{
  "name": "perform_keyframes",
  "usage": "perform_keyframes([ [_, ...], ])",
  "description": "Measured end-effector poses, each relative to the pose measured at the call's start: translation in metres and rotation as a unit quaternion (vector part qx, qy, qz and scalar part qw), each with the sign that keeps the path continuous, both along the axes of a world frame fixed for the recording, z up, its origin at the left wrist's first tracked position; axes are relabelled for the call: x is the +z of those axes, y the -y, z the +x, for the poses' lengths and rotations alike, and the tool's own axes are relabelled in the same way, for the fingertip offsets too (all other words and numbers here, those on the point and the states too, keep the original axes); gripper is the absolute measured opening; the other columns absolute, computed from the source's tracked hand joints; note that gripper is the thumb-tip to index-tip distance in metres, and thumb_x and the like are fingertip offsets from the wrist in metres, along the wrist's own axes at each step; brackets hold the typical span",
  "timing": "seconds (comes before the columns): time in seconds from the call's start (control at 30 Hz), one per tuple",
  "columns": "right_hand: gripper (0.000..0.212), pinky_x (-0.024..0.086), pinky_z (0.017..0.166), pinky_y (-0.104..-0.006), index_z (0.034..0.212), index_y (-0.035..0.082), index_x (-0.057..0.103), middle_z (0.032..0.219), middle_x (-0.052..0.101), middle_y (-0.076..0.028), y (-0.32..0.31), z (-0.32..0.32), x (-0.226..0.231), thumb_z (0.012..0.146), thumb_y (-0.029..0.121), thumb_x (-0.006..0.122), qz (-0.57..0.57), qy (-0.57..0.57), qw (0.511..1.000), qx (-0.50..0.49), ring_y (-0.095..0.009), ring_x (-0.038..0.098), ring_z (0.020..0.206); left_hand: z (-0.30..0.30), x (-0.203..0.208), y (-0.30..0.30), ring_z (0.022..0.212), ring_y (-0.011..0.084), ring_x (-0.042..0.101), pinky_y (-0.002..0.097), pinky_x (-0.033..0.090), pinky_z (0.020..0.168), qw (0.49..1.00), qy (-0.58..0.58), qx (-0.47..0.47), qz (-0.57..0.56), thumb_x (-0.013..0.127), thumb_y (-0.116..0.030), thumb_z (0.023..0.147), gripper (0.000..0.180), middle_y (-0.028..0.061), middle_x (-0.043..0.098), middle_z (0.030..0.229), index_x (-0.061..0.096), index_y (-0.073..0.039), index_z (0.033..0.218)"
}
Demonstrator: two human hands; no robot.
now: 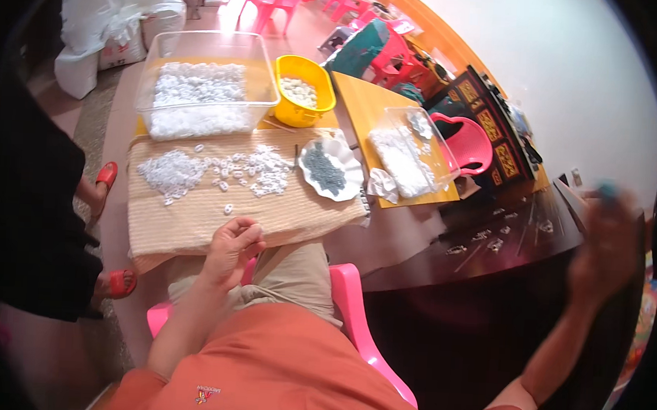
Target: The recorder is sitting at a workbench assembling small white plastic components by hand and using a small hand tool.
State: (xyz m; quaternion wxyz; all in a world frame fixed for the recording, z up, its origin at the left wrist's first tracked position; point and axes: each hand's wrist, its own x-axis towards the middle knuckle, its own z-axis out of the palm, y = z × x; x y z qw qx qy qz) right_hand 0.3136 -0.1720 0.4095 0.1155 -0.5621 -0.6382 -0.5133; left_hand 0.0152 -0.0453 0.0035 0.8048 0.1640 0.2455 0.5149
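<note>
Centre of the frame: your left hand [231, 248] rests at the near edge of the woven mat [194, 220], fingers curled together, apparently pinching a small white piece too small to confirm. Above it lie scattered white pieces [219, 171], a scalloped dish [332, 169] and a clear bin [201, 87]. Far right, your right hand [605, 245] is raised and blurred; its fingers cannot be told.

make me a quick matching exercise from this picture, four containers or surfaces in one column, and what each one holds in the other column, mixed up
Things:
1. yellow tub
2. scalloped white dish
3. big clear bin
4. woven mat

Contents:
A. small dark grey pieces
B. loose scattered heaps of white pieces
C. a deep layer of white pieces, at the table's far left
D. a few white pieces at the bottom

Pairs: 1-D, 2-A, 3-C, 4-B
</note>
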Motion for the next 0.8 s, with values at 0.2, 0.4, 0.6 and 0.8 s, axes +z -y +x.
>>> perform_keyframes([
  [0.2, 0.015, 0.049, 0.056, -0.0229, 0.096, 0.002, 0.062, 0.085, 0.063, -0.003, -0.121, -0.060, -0.209, 0.082, -0.001, 0.066, -0.336, -0.353, 0.826, 0.282, -0.008, 0.060, 0.066, 0.006, 0.007, 0.006, 0.074, 0.0088, 0.059, 0.0225, 0.052, 0.068, 0.999, -0.020, -0.045, 0.014, 0.066, -0.005, 0.086, 0.010, 0.0004, 0.061, 0.085, 0.060, -0.005, 0.094],
  [0.4, 0.013, 0.048, 0.062, -0.0206, 0.089, -0.002, 0.063, 0.075, 0.065, -0.002, -0.159, -0.118, -0.308, 0.086, 0.010, 0.069, -0.451, -0.697, 0.509, 0.226, -0.006, 0.059, 0.068, 0.010, 0.012, 0.008, 0.078, 0.0095, 0.059, 0.0239, 0.051, 0.069, 0.990, -0.109, -0.014, 0.087, 0.063, -0.005, 0.089, 0.006, 0.0045, 0.063, 0.088, 0.059, -0.003, 0.092],
  [0.6, 0.019, 0.049, 0.058, -0.0233, 0.090, -0.002, 0.063, 0.074, 0.066, -0.005, -0.171, -0.132, -0.352, 0.084, 0.016, 0.068, -0.479, -0.731, 0.435, 0.219, -0.009, 0.061, 0.065, 0.008, 0.003, 0.000, 0.076, 0.0059, 0.057, 0.0212, 0.047, 0.065, 0.984, -0.127, 0.032, 0.120, 0.064, -0.004, 0.088, 0.007, 0.0040, 0.063, 0.092, 0.058, -0.001, 0.091],
  [0.8, 0.013, 0.048, 0.059, -0.0208, 0.089, -0.002, 0.063, 0.075, 0.065, -0.004, -0.167, -0.126, -0.367, 0.086, 0.010, 0.068, -0.508, -0.730, 0.411, 0.201, -0.007, 0.060, 0.065, 0.011, -0.012, 0.003, 0.075, 0.0045, 0.057, 0.0216, 0.049, 0.066, 0.953, -0.275, 0.026, 0.122, 0.064, -0.006, 0.087, 0.009, 0.0007, 0.062, 0.080, 0.057, 0.000, 0.090],
])
